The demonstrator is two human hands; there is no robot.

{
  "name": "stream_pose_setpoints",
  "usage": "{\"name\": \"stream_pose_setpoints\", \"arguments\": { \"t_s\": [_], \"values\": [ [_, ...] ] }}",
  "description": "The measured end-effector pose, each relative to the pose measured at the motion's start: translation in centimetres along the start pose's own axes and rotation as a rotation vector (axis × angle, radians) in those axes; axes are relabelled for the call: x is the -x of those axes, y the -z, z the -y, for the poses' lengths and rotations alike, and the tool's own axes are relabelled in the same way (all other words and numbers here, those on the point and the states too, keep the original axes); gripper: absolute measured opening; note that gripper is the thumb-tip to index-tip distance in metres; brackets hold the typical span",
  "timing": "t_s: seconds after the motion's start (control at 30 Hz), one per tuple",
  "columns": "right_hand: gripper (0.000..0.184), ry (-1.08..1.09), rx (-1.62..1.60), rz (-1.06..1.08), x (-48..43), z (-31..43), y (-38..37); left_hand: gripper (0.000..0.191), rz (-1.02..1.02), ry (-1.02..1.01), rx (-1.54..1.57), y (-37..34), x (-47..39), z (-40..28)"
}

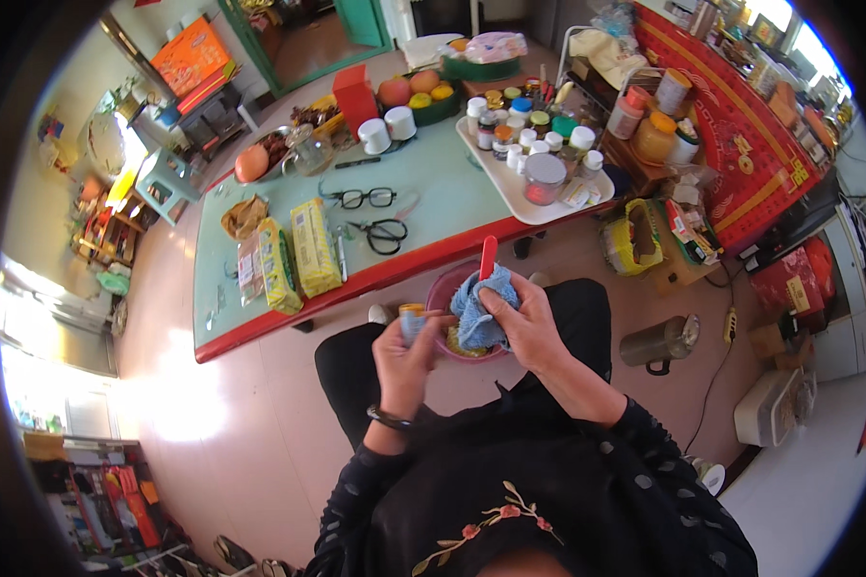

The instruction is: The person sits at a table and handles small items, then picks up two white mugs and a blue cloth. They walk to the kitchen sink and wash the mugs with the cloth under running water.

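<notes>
Above my lap, my left hand (408, 353) is closed around a small pale-blue container with an orange end (411, 321), its index finger pointing toward the cloth. My right hand (530, 324) grips a bunched blue cloth (482, 306) together with a red-handled tool (488, 256), whose handle sticks up; its lower end is hidden in the cloth. Beneath both hands is a pink plastic basin (439, 288), with something yellowish inside that is partly covered. Black-framed scissors (386, 236) and eyeglasses (364, 197) lie on the glass-topped table in front of me.
The red-edged table (433, 258) stands just beyond the basin. On it are yellow packs (315, 249), a white tray (530, 213) crowded with jars and bottles, and fruit. A metal thermos (657, 342) is on the floor at right, near a cable with a power strip (729, 324).
</notes>
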State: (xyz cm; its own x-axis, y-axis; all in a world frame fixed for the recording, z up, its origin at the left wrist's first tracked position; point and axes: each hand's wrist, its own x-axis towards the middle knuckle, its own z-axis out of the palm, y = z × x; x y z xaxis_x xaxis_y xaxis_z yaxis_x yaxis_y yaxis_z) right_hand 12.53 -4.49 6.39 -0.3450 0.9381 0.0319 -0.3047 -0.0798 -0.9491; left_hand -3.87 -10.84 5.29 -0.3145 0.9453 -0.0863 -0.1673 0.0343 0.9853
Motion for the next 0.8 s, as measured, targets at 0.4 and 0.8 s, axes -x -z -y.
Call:
{"name": "stream_pose_setpoints", "arguments": {
  "t_s": [0.4, 0.8],
  "values": [
    [0.027, -0.105, 0.327, 0.252, 1.9, 0.9, 0.3, 0.013, 0.2, 0.137, 0.194, -1.9, -1.8, -1.9],
    [0.021, -0.141, 0.307, 0.106, 2.8, -0.4, 3.8, 0.006, -0.023, -0.039, 0.627, 2.5, -5.3, -3.4]
  ]
}}
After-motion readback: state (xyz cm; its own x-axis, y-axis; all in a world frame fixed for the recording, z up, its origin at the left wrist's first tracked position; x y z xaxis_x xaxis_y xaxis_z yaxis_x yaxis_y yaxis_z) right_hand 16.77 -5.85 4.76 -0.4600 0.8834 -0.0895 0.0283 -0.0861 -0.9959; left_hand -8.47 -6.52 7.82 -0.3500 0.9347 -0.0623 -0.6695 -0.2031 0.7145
